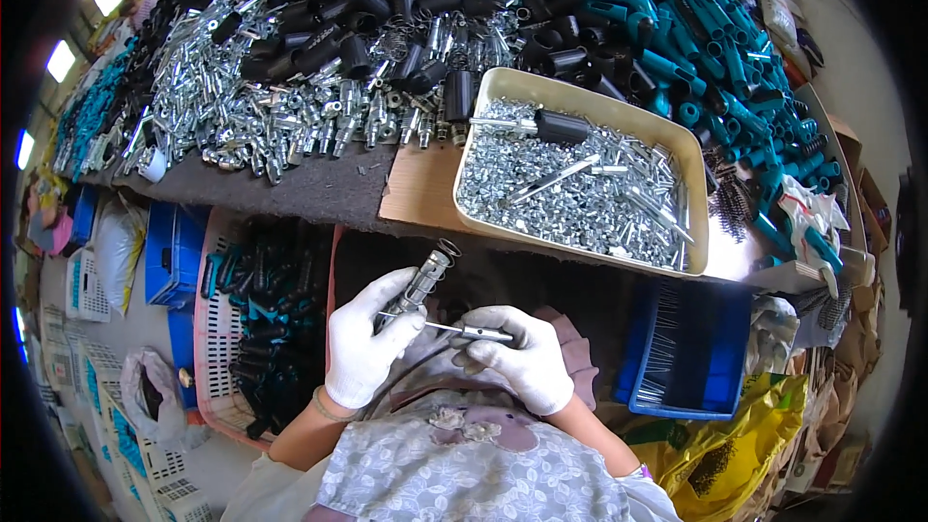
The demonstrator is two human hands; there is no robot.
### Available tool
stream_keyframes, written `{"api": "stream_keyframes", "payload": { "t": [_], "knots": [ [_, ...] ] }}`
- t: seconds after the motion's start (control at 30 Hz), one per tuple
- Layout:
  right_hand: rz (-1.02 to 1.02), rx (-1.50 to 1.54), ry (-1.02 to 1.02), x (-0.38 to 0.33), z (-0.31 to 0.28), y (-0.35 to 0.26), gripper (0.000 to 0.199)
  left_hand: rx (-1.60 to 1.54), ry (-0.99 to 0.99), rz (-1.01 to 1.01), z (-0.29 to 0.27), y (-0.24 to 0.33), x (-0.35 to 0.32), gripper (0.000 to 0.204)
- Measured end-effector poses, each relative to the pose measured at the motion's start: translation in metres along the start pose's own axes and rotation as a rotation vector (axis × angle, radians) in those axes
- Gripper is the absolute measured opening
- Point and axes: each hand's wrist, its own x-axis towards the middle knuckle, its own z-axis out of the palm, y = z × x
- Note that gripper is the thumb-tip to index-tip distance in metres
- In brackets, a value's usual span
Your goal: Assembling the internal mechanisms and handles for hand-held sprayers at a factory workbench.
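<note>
My left hand [360, 353], in a white glove, is closed round a metal cylinder assembly [423, 282], tilted up to the right. A coil spring [448, 250] stands out of its upper end. Between thumb and fingers, my gloved right hand [530, 353] pinches a small metal tube [487, 333] with a hole in its side. From the tube's left end a thin metal rod [440, 327] reaches toward my left hand. Its tip meets the lower part of the assembly near my left thumb; whether it goes in, I cannot tell. Both hands are over my lap, in front of the bench.
A cream tray [701, 203] of small metal parts lies on the bench edge [280, 195]. Behind it are heaps of metal spindles [208, 68], black sleeves [358, 5] and teal tubes [710, 39]. A pink basket [217, 348] stands left, a blue bin [691, 411] right.
</note>
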Motion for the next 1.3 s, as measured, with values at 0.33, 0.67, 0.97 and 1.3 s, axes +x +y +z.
{"api": "stream_keyframes", "payload": {
  "t": [0.33, 0.67, 0.97, 1.3],
  "knots": [
    [-0.266, -0.349, 0.289, 0.001, -0.021, -0.005, 0.017, 0.253, -0.115, 0.399, -0.003, -0.001, 0.011, 0.044],
    [-0.335, -0.53, 0.333, -0.033, -0.042, -0.062, 0.013, 0.364, -0.308, 0.561, -0.013, 0.004, 0.01, 0.037],
    [-0.203, -0.656, 0.122, -0.024, -0.022, -0.065, 0.017, 0.428, -0.345, 0.634, -0.006, 0.003, 0.007, 0.039],
    [-0.12, -0.599, 0.098, -0.024, -0.028, -0.065, 0.02, 0.419, -0.431, 0.606, -0.007, 0.001, 0.011, 0.039]
  ]
}}
